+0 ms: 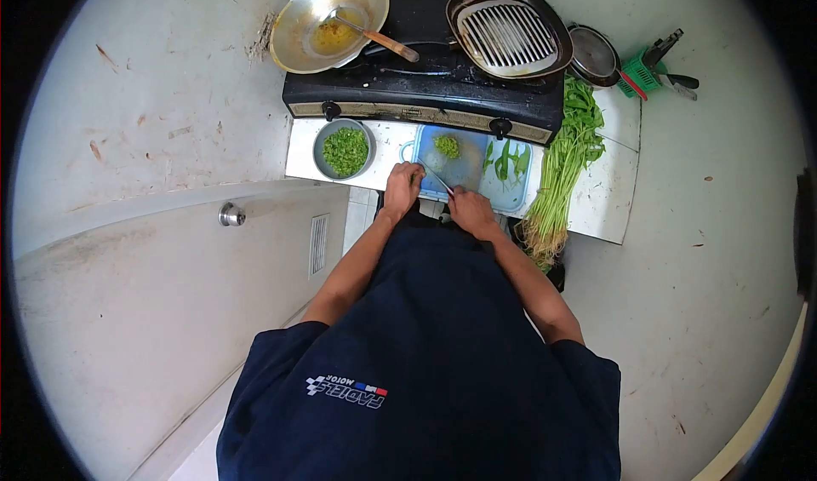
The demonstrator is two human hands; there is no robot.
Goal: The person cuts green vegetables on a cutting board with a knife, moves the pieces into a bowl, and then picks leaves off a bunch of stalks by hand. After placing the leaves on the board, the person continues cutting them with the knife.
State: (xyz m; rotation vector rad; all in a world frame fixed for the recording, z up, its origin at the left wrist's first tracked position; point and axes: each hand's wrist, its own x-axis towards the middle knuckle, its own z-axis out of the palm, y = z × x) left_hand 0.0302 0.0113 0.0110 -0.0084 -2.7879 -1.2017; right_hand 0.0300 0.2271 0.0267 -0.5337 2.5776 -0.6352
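Knife over cutting board, handle grasped in right hand, blade angled toward left hand. Left hand curled at near edge; cannot tell if gripping. Chopped greens, loose leaves on board. Grey bowl left, rooted leafy bunch right; gas stove behind.
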